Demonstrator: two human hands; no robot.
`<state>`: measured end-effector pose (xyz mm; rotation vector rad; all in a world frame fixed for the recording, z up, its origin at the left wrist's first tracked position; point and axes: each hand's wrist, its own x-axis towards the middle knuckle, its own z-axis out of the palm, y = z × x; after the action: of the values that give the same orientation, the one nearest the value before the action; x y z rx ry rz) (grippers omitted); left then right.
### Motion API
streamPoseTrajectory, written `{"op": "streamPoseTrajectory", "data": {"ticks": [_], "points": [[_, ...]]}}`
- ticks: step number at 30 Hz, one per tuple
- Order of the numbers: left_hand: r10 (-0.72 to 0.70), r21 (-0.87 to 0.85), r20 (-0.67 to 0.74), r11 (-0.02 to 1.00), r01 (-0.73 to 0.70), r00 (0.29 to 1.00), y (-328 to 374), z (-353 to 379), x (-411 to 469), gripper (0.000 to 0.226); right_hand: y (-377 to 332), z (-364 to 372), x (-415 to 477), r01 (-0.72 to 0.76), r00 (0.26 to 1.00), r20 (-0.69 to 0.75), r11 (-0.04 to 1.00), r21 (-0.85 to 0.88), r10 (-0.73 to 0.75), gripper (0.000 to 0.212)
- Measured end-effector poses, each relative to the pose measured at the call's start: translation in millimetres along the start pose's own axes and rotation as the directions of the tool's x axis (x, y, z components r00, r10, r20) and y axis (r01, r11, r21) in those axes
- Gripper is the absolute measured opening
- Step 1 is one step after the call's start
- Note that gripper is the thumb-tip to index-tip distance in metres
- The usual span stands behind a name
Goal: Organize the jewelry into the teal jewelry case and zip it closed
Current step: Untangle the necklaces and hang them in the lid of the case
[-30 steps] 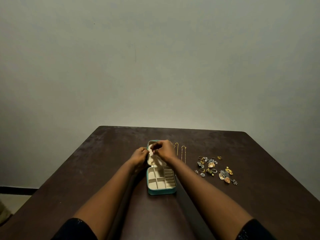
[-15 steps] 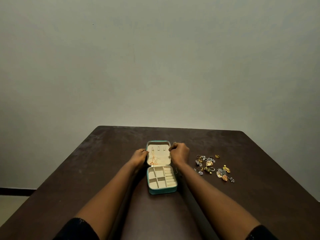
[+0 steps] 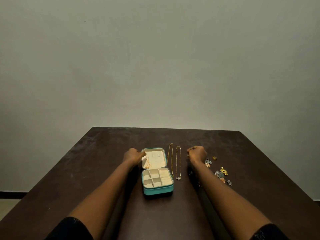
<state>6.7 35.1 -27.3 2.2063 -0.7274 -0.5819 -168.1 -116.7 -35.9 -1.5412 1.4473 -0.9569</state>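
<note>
Below frame centre, I'm watching the left hand [image 3: 133, 155] gripping the lid edge of the open teal jewelry case [image 3: 158, 190]. Two gold chains [image 3: 176, 162] are lying lengthwise up-frame just right of it, nearer the right hand [image 3: 197, 153]; its fingers are curling, holding what I cannot tell.

The right hand [image 3: 197, 154] is no longer at the lid of the teal jewelry case [image 3: 157, 189]. It now sits farther right over the bench [image 3: 103, 170], fingers curled, near the loose jewelry pile [image 3: 220, 174]. The plain gold chain [image 3: 172, 160] and the pearl-ended chain [image 3: 176, 163], covered half a second ago, lie exposed between case and hand.
</note>
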Motion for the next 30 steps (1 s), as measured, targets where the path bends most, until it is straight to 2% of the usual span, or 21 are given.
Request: {"op": "streamPoseTrajectory", "data": {"ticks": [4, 8, 12, 20, 30], "points": [[0.075, 0.088, -0.126, 0.994, -0.065, 0.989, 18.0, 4.4, 2.9, 0.027, -2.2, -4.2, 11.5, -0.012, 0.999, 0.034, 1.000, -0.019, 0.013, 0.030], [0.215, 0.220, -0.215, 0.961, -0.168, 0.953, 42.3, 13.6, 6.9, 0.032, -4.2, -3.3, 21.4, 0.025, 0.996, 0.083, 0.998, -0.060, -0.020, 0.026], [0.350, 0.337, -0.147, 0.897, -0.286, 0.925, 66.5, 32.3, 14.1, 0.031, -3.4, 2.1, 35.0, 0.067, 0.988, 0.145, 0.986, -0.154, -0.045, 0.027], [0.396, 0.587, 0.014, 0.740, -0.328, 0.918, 96.0, 77.9, 41.2, 0.031, -3.6, 28.9, 61.0, 0.190, 0.961, 0.254, 0.927, -0.323, -0.109, 0.020], [0.391, 0.611, 0.076, 0.708, -0.353, 0.917, 107.6, 107.2, 63.1, 0.029, -4.3, 52.5, 73.9, 0.270, 0.952, 0.266, 0.830, -0.488, -0.152, 0.023]]}}
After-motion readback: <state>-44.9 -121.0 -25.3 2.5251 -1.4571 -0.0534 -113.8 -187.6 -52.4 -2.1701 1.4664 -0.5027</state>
